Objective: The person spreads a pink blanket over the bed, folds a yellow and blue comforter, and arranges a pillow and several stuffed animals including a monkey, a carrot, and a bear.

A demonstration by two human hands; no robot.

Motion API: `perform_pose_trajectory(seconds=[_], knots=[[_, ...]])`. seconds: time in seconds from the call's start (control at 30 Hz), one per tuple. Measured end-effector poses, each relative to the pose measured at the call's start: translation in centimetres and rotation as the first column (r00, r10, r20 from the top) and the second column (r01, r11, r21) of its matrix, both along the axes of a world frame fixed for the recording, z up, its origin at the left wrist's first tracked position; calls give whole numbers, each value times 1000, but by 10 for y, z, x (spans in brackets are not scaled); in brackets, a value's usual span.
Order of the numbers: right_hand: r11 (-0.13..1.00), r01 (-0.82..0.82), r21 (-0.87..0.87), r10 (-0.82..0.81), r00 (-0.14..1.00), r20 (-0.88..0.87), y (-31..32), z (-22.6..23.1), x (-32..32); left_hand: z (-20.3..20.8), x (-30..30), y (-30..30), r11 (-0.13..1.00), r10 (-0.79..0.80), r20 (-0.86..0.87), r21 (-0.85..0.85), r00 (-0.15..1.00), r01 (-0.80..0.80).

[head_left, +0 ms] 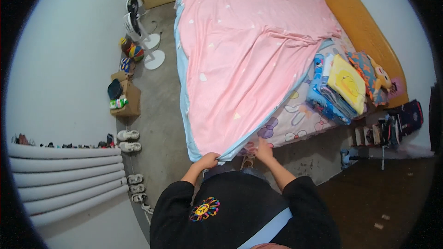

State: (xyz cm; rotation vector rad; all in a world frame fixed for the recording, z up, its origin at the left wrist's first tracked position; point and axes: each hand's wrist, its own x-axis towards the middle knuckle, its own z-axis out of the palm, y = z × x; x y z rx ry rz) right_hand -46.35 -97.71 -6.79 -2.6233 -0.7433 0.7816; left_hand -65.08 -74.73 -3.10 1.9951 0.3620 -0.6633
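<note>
A pink quilt with small pale shapes and a light blue border lies over most of the bed. Its near corner is drawn toward me, and my left hand is closed on the blue-edged corner. My right hand is a little to the right, at the near edge of the patterned bed sheet. Its fingers look closed, but what is in them is hidden. The quilt is bunched in folds toward the headboard, leaving the sheet bare on the right.
Folded bedding, a patterned pillow and a plush toy lie near the wooden headboard. On the left stand white fans, a cardboard box, shoes and a radiator. A dark brown surface is at lower right.
</note>
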Motion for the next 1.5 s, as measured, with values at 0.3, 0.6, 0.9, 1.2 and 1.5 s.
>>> perform_pose_trajectory(seconds=[0.3, 0.6, 0.9, 1.2, 1.5], knots=[[958, -283, -45, 275, 863, 425, -2, -10, 135, 19, -16, -51, 992, 103, -102, 85, 989, -95], [641, -712, -287, 765, 623, 165, -27, -11, 191, -4, -13, -86, 874, 231, -149, 466, 962, -138], [534, -726, -434, 731, 654, -194, -133, -51, 196, -72, 30, -111, 780, 132, 163, 592, 978, -204], [354, -790, -500, 752, 558, -350, -156, -115, 186, -157, 54, -122, 898, -73, -140, 421, 987, 127], [455, -796, -398, 715, 593, -369, -156, -144, 187, -164, 151, -58, 601, 625, 368, 336, 689, -725]])
